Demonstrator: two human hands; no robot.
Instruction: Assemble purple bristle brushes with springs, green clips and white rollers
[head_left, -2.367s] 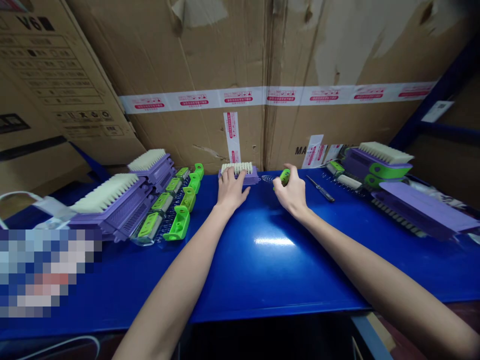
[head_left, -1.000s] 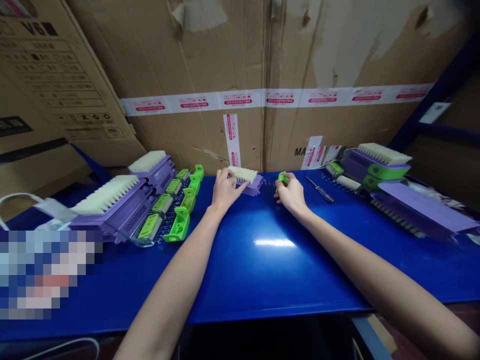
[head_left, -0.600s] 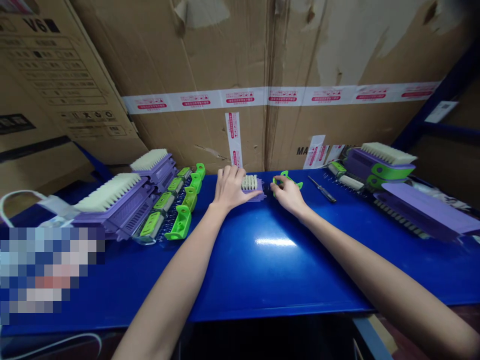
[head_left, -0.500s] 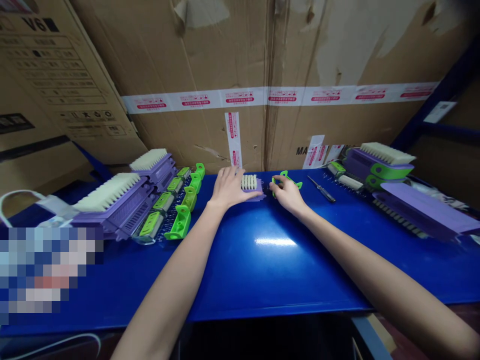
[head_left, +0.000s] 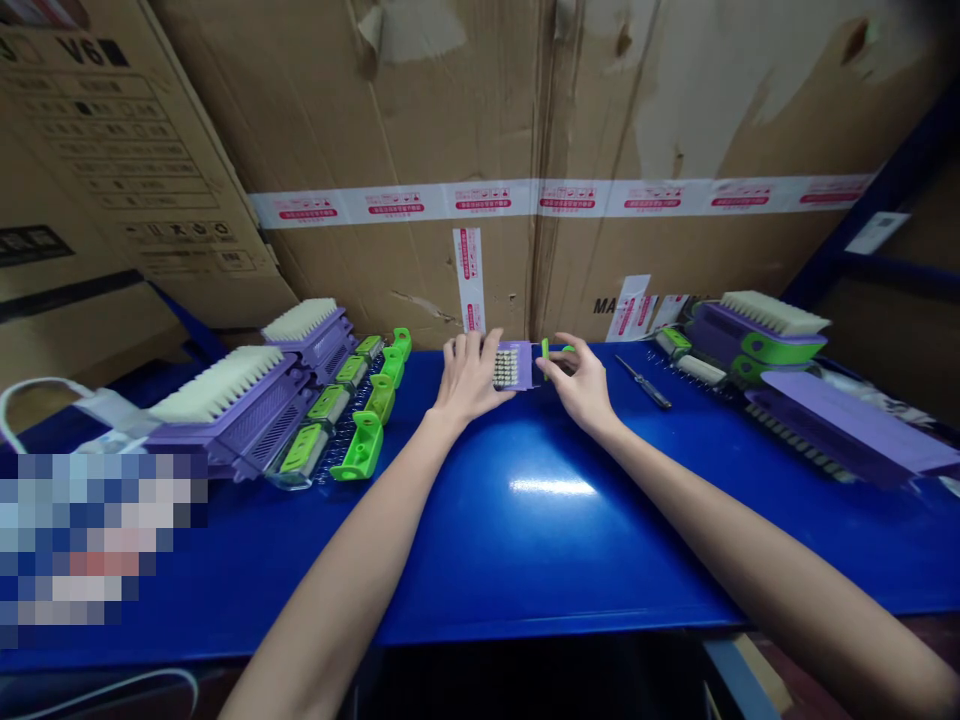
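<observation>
My left hand (head_left: 469,378) is closed around the left end of a purple brush piece (head_left: 526,366). Rows of pale bristle tufts (head_left: 508,368) on it face me, and my fingers cover its left side. Just to its right, my right hand (head_left: 583,385) pinches a green plastic end bracket (head_left: 546,352) between thumb and fingers. A small gap separates the bracket from the purple piece. Part of the bracket is hidden behind my fingers. A screwdriver (head_left: 645,382) lies on the blue table to the right of my right hand.
On the left stand purple brushes (head_left: 217,385), green-and-grey modules (head_left: 306,447) and a row of green brackets (head_left: 360,448). More purple brush parts (head_left: 840,425) and an upright brush (head_left: 776,312) sit at the right. Cardboard (head_left: 375,270) walls the blue tabletop (head_left: 555,570) at the back.
The purple brush piece has tilted so its bristles turn toward me, and my left hand has shifted slightly right. My right hand has rotated the green bracket and lies more open around it.
</observation>
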